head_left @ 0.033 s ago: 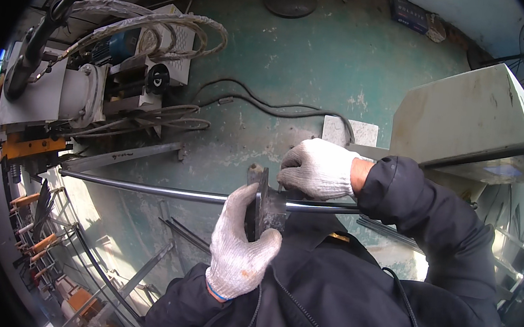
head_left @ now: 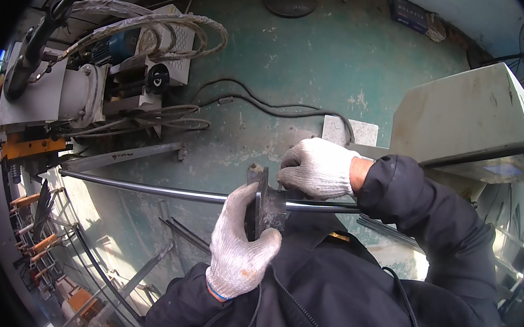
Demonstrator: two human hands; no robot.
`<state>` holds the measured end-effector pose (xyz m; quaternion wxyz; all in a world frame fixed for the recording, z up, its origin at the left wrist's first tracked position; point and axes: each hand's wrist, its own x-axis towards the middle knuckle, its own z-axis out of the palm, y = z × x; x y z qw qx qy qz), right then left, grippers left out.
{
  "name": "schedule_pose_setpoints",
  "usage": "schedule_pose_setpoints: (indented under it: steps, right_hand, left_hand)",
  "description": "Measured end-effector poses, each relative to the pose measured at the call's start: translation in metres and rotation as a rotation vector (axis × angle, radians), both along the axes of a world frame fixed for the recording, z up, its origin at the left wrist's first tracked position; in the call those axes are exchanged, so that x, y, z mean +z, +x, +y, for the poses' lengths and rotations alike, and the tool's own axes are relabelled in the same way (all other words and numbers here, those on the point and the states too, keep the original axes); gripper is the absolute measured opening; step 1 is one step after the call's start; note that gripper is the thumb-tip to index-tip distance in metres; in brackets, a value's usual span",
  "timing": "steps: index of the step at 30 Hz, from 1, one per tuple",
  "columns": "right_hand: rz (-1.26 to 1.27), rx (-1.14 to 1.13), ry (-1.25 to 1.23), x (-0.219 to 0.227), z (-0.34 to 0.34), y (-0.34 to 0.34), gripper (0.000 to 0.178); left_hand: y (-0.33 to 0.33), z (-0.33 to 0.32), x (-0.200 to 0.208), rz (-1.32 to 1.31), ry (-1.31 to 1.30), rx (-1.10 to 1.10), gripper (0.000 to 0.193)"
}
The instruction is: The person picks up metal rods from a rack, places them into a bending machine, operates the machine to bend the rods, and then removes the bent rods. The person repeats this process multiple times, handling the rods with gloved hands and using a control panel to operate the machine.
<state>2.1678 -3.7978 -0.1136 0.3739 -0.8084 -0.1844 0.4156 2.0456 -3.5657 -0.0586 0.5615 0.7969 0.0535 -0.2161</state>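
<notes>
My left hand (head_left: 239, 244), in a white knitted glove, is wrapped round a dark metal block (head_left: 270, 209) with an upright plate. A long shiny metal rod (head_left: 144, 187) runs crosswise on both sides of the block and appears to pass through or behind it; the join is hidden. My right hand (head_left: 318, 168), gloved too, is closed just right of the block's upper end, above the rod. Its curled fingertips face the block, and whatever they hold, if anything, is hidden.
At the left stands a machine with a blue motor (head_left: 113, 49) and looped hoses (head_left: 206, 30). A pale metal cabinet (head_left: 465, 114) fills the right. A black cable (head_left: 268, 108) crosses the green floor to a white plate (head_left: 364, 134). Thin dark rods (head_left: 187, 233) lie lower left.
</notes>
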Motion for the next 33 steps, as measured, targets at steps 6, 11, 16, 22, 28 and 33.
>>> schedule_pose_setpoints:
  steps: [6,11,16,22,28,33]
  right_hand:
    - [0.085,0.046,-0.110,0.016,0.009,0.010,0.037]
    - [0.013,0.208,-0.118,0.016,0.019,0.017,0.038]
    - [0.026,0.234,-0.167,0.013,0.023,0.015,0.036]
    - [-0.242,0.240,-0.342,0.046,0.001,-0.033,0.029]
    - [-0.401,0.206,-0.336,0.046,-0.023,-0.047,0.020]
    - [-0.503,0.194,-0.219,0.030,-0.031,-0.049,0.018]
  left_hand:
    - [-0.001,0.000,-0.002,-0.028,0.008,0.004,0.069]
    - [-0.001,0.000,-0.002,-0.040,-0.019,0.014,0.069]
    - [-0.001,0.001,-0.003,-0.045,-0.009,0.003,0.069]
    - [0.003,0.003,0.001,-0.043,0.007,-0.023,0.069]
    - [0.008,0.000,0.008,0.030,-0.080,-0.003,0.065]
    - [0.007,-0.006,0.002,0.002,-0.111,0.040,0.061]
